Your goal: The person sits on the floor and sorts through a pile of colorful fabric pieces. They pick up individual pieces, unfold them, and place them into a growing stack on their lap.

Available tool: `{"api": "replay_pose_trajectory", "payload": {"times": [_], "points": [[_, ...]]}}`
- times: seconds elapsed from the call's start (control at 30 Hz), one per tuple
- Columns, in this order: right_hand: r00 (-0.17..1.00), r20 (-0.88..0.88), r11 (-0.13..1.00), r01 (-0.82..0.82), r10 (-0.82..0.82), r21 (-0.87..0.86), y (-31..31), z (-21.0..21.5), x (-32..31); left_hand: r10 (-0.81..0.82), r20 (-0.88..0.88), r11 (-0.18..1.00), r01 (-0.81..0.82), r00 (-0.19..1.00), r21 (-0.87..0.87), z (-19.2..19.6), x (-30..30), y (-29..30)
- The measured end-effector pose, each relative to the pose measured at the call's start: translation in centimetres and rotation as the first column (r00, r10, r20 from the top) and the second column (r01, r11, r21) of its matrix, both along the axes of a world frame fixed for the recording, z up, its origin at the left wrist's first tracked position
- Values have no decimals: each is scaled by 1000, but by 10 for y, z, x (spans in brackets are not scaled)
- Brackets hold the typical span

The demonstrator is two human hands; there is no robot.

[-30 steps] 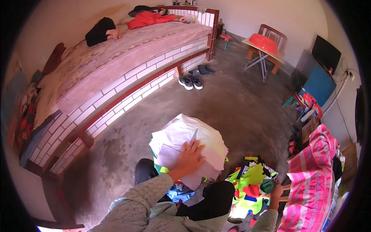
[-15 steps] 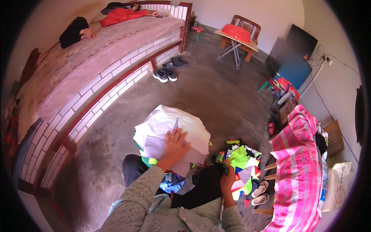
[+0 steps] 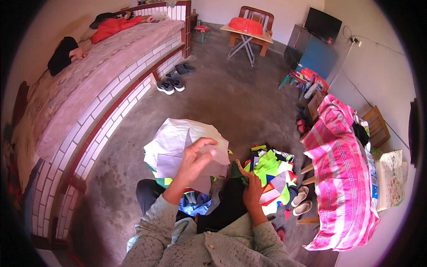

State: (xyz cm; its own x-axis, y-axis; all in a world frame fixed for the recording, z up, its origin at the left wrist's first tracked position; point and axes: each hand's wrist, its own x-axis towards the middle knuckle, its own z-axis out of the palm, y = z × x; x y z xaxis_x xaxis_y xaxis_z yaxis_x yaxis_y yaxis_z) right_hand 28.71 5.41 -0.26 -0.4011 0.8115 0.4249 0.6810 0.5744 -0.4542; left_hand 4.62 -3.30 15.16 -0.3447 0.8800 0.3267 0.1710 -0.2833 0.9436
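My left hand is raised over a stack of white and pale grey cloth, its fingers apart and holding nothing. Blurred fingertips point to the right. My right hand is by my dark-trousered knee, its fingers closed on a dark green cloth piece. Part of that piece is hidden by the hand. Right of it, a heap of cloth scraps in lime, white, red, blue and grey lies on the floor. A shiny blue bundle sits between my legs, below the stack.
Light slippers lie beside the scraps, near a bench under a pink checked cloth. A brick-sided bed runs along the left, dark shoes beside it. Farther off, a folding table bears a red basin.
My left hand has lifted off the pale cloth and turned, fingers curving to the right. My right hand has moved left and up with the green piece. The view has shifted.
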Motion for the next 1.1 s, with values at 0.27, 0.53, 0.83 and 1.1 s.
{"api": "replay_pose_trajectory", "payload": {"times": [0.27, 0.53, 0.83, 1.1], "points": [[1000, 9, 997, -20, 19, 72, 1, -3, -4, -731, -229, 265, 577, 643, 773, 121, 86, -49], [1000, -15, 1000, 9, -9, 24, 2, 1, -2, -703, -96, 155, 284, 705, 946, 128, 125, -62], [1000, -13, 996, 24, -23, 91, 2, -5, -4, -747, -47, 176, 265, 663, 948, 128, 122, -64], [999, 40, 999, 11, -10, -47, 4, -7, 0, -814, 49, 236, 254, 578, 938, 126, 119, -71]]}}
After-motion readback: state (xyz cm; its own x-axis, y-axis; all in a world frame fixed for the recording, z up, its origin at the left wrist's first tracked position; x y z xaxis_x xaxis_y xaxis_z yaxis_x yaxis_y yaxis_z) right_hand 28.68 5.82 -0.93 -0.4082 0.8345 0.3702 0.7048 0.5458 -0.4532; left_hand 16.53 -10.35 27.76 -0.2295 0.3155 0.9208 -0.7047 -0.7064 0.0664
